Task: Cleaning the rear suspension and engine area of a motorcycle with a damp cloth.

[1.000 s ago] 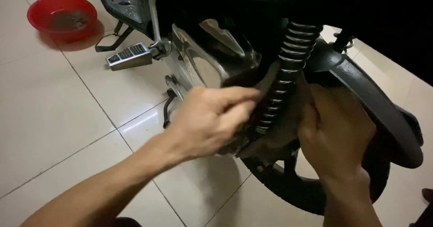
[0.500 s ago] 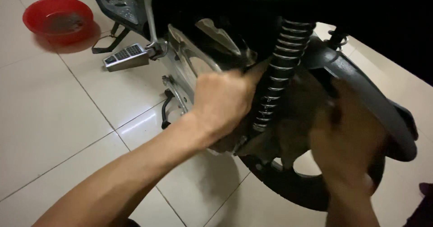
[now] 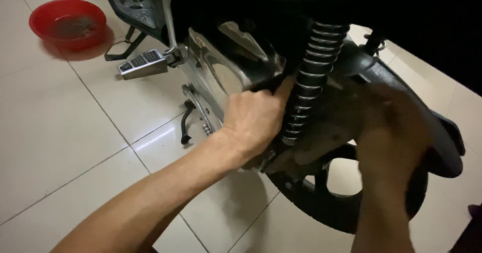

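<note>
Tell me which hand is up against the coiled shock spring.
The left hand: its fingertips press in beside the shock spring. The right hand sits farther back, over the rear wheel.

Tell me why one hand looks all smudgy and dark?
In the head view, the right hand is blurred and sits in shadow by the dark mudguard; the left hand is sharper and well lit; light glares off the shiny metal cover and the floor tiles.
</note>
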